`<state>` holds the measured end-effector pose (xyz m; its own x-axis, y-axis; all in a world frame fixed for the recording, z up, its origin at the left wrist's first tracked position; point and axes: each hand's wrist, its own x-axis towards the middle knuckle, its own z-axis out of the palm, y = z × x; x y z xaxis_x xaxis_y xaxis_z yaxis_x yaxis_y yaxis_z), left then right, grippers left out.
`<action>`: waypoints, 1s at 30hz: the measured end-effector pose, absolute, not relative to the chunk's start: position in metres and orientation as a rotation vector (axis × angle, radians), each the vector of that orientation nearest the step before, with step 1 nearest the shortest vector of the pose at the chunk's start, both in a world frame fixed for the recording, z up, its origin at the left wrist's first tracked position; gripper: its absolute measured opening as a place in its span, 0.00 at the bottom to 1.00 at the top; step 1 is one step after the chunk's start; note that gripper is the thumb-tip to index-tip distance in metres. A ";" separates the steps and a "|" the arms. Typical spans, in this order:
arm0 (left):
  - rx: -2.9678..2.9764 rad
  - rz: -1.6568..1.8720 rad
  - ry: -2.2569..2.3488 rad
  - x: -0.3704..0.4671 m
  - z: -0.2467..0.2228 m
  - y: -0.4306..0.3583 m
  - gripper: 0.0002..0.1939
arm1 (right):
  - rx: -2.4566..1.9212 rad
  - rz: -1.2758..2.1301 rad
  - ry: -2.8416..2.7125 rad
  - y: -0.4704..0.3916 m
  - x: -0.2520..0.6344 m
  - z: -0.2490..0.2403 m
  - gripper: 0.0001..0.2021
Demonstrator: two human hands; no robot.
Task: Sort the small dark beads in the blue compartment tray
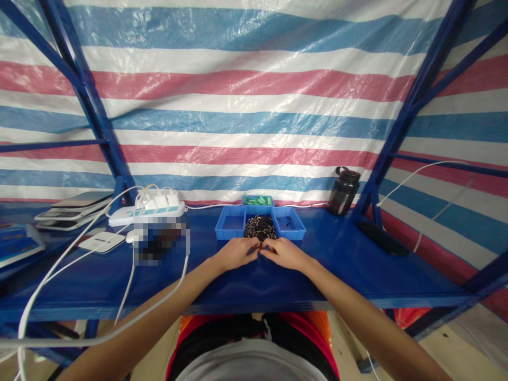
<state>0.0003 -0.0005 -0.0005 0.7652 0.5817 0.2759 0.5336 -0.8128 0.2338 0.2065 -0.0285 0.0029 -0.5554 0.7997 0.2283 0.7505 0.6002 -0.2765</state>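
My left hand (239, 252) and my right hand (284, 253) meet at the front of the middle blue bin, fingertips pinched close together. Whatever they hold between them is too small to name. Just beyond the fingers, a heap of small dark and brassy parts (260, 226) fills the middle bin. The left blue bin (230, 234) shows a bare floor. In the right blue bin (289, 234) lie a few small black pieces (284, 220). Behind the middle stands a smaller blue bin with green pieces (257, 200).
A white power strip (146, 209) with plugged-in chargers and looping white cables (59, 264) takes up the left. Phones (65, 216) are stacked farther left. A dark bottle (343, 191) and a black flat object (381, 238) are at right. Blue posts (400, 121) frame the blue table (337, 264).
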 end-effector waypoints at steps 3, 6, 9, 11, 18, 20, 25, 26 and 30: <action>2.838 0.515 0.868 0.001 -0.003 0.002 0.08 | -1.238 0.200 -2.493 -0.029 0.207 0.003 0.11; 2.853 0.518 0.871 0.001 -0.005 0.003 0.09 | -1.248 0.202 -2.498 -0.029 0.207 0.004 0.11; 2.870 0.488 0.891 -0.001 -0.005 0.004 0.09 | -1.249 0.211 -2.482 -0.028 0.208 0.005 0.11; 2.883 0.477 0.900 -0.002 -0.004 0.004 0.10 | -1.245 0.214 -2.466 -0.027 0.209 0.005 0.11; 2.981 0.550 0.789 -0.001 0.000 0.001 0.12 | -1.168 0.229 -2.515 -0.022 0.210 -0.004 0.10; 3.027 0.535 0.729 -0.001 0.000 -0.001 0.13 | -1.146 0.229 -2.543 -0.020 0.210 -0.008 0.10; 3.074 0.540 0.747 0.000 0.001 -0.002 0.13 | -1.134 0.223 -2.522 -0.019 0.210 -0.010 0.09; 3.067 0.547 0.773 -0.001 0.001 -0.001 0.13 | -1.145 0.218 -2.507 -0.019 0.210 -0.008 0.09; 3.011 0.533 0.880 -0.002 -0.001 0.003 0.12 | -1.182 0.237 -2.449 -0.023 0.212 0.000 0.08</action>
